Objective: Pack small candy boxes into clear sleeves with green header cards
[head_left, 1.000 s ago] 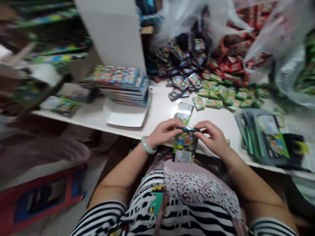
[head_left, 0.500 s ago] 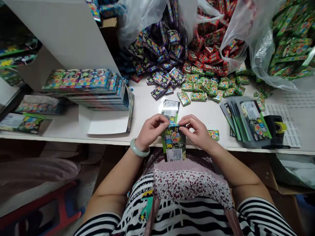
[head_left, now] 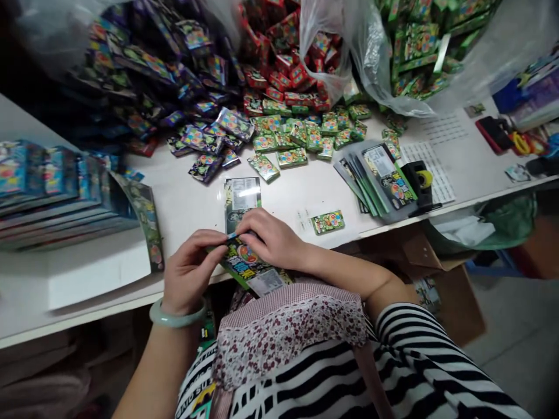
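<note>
Both my hands pinch the top edge of a green printed packet (head_left: 248, 267) at the table's front edge, above my lap. My left hand (head_left: 190, 270), with a pale green bangle on the wrist, grips its left corner. My right hand (head_left: 271, 238) presses the top edge from the right. A second flat packet (head_left: 241, 198) lies on the table just behind my hands. One small green pack (head_left: 327, 222) lies alone to the right of my right hand.
Heaps of small purple (head_left: 205, 134), red (head_left: 288, 70) and green packs (head_left: 301, 137) spill from clear plastic bags at the back. A fanned pile of flat packets (head_left: 375, 180) and a black tape dispenser (head_left: 419, 183) lie right. Stacked filled packets (head_left: 52, 186) sit left.
The view has swung right and tilted. The packet between my hands has turned from upright to slanting, and my hands have shifted left along the table edge while still pinching its top.
</note>
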### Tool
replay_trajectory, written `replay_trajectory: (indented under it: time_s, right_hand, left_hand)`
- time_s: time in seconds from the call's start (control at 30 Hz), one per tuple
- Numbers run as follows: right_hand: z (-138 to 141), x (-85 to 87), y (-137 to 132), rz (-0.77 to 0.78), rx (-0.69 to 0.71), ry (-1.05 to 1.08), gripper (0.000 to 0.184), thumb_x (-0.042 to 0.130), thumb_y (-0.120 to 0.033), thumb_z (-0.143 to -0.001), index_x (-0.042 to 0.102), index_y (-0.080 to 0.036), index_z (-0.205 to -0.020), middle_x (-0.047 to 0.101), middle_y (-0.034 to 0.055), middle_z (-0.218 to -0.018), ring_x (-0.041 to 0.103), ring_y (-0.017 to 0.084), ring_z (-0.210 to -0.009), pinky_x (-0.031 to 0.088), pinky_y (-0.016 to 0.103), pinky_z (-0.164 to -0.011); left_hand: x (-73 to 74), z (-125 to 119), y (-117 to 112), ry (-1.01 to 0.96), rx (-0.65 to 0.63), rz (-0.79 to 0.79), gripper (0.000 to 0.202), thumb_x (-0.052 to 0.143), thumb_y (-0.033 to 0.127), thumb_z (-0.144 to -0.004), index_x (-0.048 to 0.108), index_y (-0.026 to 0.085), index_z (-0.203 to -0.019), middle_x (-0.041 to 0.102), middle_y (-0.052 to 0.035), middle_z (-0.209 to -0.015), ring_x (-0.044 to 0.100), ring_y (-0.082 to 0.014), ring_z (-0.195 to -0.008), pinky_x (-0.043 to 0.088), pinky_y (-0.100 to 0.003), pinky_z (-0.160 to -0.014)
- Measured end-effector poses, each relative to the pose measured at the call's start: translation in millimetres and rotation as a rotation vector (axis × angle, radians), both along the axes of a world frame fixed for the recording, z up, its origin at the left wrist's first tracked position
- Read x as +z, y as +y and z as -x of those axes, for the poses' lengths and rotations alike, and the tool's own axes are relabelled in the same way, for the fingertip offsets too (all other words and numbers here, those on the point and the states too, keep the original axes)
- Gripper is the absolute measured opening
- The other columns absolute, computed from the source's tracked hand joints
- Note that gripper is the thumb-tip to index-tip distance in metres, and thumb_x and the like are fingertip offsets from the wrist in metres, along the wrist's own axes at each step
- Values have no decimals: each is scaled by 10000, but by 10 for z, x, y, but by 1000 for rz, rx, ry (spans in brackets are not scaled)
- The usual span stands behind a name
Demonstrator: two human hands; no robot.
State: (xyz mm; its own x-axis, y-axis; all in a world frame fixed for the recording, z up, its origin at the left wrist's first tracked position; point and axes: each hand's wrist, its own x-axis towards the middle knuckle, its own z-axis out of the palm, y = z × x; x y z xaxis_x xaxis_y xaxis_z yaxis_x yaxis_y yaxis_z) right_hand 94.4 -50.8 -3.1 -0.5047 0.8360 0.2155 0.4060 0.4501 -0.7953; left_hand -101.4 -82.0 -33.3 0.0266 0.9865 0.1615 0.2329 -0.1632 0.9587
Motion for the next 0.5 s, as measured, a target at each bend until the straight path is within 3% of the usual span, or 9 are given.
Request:
replay_trajectory:
  time_s: [0.1, 0.2, 0.23, 0.33, 0.4, 0.5]
  right_hand:
    - [-80, -31, 56, 49, 32, 9, 114, 502, -172, -962, 601, -184, -1017, 631, 20, -1098, 557, 124, -1154, 462, 254, -1049]
    - [-463, -90, 302, 122, 115, 32, 221, 550, -207, -950, 622, -229, -1158, 636, 20, -1220, 585, 131, -1129, 504, 273, -965]
    - [-636, -127, 416, 153, 67, 11, 244, 552, -205, -948, 634, -234, -1176, 642, 36, -1220, 606, 136, -1074, 523, 282, -900]
    - [-1114, -274, 723, 183, -115, -250, 148, 637, -144, -866, 735, -196, -965, 690, 57, -988, 624, 162, -873, 502, 332, -827]
    - [-1293, -371, 822, 230, -104, -403, 115, 698, -126, -801, 760, -180, -881, 686, 59, -907, 610, 159, -794, 479, 322, -780]
    - [-1336, -462, 817, 301, -35, -441, 94, 716, -124, -768, 763, -174, -833, 687, 44, -873, 602, 139, -759, 446, 277, -716]
  left_hand:
    - [-16, -6, 7, -5, 9, 20, 98, 734, 278, -797, 688, 220, -861, 667, -32, -863, 622, -185, -863, 515, -325, -770]
    - [-34, -28, 34, -35, 75, -19, 97, 732, 263, -797, 678, 224, -867, 661, -23, -876, 616, -175, -867, 505, -314, -775]
    - [-42, -37, 46, -33, 86, -29, 101, 733, 260, -795, 677, 225, -872, 661, -22, -881, 615, -175, -871, 503, -312, -776]
    - [-64, -77, 81, -16, 99, -32, 120, 734, 272, -793, 672, 217, -881, 661, -22, -887, 617, -175, -876, 504, -307, -773]
    - [-68, -107, 96, -11, 118, -9, 131, 726, 285, -800, 663, 209, -886, 659, -23, -896, 618, -171, -879, 506, -307, -785]
    - [-49, -136, 101, -19, 122, 23, 135, 722, 280, -806, 657, 205, -897, 659, -25, -915, 619, -167, -887, 505, -301, -804]
